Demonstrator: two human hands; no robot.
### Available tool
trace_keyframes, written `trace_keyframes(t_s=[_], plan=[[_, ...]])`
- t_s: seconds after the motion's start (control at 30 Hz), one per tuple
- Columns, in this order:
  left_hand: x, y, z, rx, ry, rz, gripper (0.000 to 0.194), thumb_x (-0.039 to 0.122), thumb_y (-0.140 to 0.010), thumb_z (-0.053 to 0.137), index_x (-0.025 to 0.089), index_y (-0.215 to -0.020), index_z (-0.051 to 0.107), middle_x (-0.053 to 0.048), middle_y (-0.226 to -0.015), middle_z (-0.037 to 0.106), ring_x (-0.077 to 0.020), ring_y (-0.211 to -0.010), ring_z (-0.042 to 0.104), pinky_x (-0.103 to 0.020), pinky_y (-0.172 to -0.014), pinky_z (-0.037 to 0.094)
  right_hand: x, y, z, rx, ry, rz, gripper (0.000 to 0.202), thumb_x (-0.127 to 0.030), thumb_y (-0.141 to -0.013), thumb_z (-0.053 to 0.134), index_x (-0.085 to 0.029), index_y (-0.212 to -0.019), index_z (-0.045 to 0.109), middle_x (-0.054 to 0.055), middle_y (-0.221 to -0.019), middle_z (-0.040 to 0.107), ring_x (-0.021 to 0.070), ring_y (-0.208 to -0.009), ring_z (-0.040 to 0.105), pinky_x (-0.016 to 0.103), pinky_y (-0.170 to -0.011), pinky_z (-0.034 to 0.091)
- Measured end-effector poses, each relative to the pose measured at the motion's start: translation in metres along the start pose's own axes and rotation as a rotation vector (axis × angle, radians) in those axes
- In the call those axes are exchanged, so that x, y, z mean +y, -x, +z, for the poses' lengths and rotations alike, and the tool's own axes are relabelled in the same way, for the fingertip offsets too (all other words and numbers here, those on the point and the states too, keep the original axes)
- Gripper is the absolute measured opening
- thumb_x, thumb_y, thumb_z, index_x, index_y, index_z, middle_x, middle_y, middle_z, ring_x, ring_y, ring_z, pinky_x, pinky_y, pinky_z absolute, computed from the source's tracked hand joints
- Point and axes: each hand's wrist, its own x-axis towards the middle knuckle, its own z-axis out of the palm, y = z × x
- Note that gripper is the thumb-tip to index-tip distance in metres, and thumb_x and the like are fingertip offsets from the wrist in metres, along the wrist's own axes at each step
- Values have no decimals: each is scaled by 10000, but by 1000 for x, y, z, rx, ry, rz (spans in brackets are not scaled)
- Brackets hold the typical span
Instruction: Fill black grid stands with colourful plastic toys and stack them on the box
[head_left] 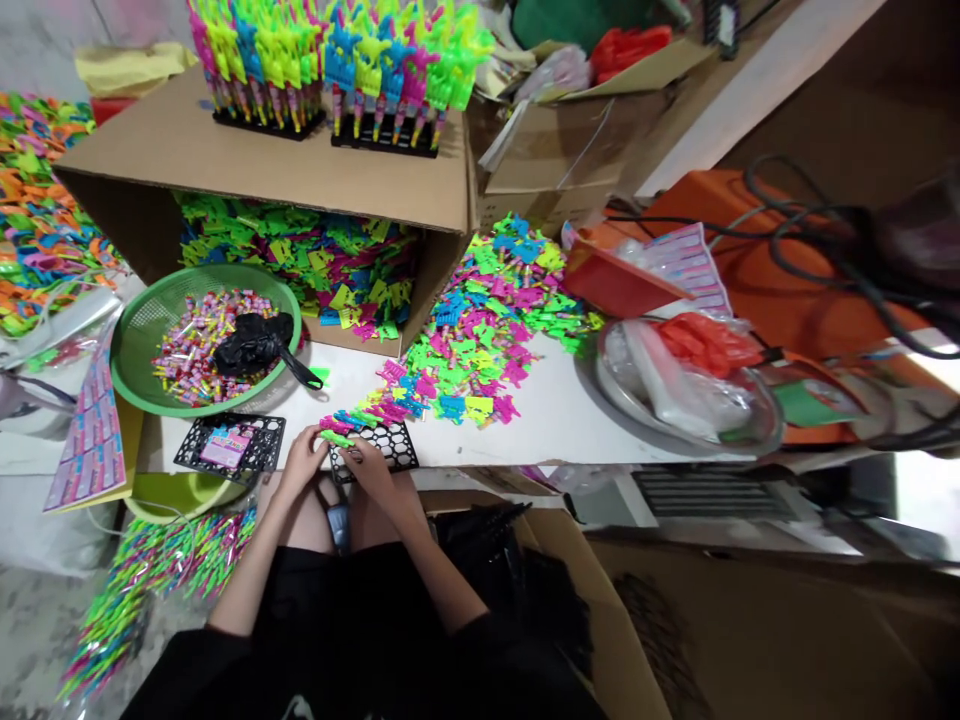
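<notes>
My left hand is closed on one end of a small bright-green plastic toy piece at the front edge of the white table. My right hand pinches near its other end, over a black plastic grid tray. The fingers partly hide the piece, so its exact shape is unclear. Just beyond the hands, a row of pink, blue and yellow plastic pieces runs back to a large loose pile.
A green basket of small candy-like tubes stands left, behind another black grid tray. Behind, a cardboard box full of plastic pieces carries two racks of upright toys. At right sits a metal bowl with plastic bags.
</notes>
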Motion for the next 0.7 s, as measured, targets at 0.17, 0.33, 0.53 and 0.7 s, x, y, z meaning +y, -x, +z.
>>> trace_keyframes(t_s=[0.17,0.33,0.53,0.7], plan=[[-2,-20,-9,-72,-81,41,228,276,-782,603,180,-982,659,-40,-911,673,-161,-788,580,-265,-714,456,2,-1,-1,17,-42,-7,93,-261,-849,539,-207,-849,615,30,-851,665,169,-773,615,268,-711,483],[-1,-20,-14,-67,-122,144,192,312,-827,592,198,-957,676,-45,-902,678,-183,-847,581,-293,-772,451,1,-4,-2,0,-63,-8,103,-253,-848,527,-210,-794,603,24,-816,660,170,-759,609,266,-698,477],[-1,-19,-14,-63,-155,184,155,329,-841,597,209,-875,689,-31,-797,658,-187,-812,540,-296,-735,445,2,-4,-1,5,-44,-10,109,-257,-849,524,-208,-798,607,23,-789,659,171,-751,603,275,-714,474],[-1,-20,-16,-78,-150,197,166,322,-847,590,221,-929,695,-38,-865,678,-199,-890,528,-321,-795,450,2,-3,-2,-12,-12,-22,113,-255,-855,519,-206,-819,615,40,-807,663,186,-785,608,295,-742,476]])
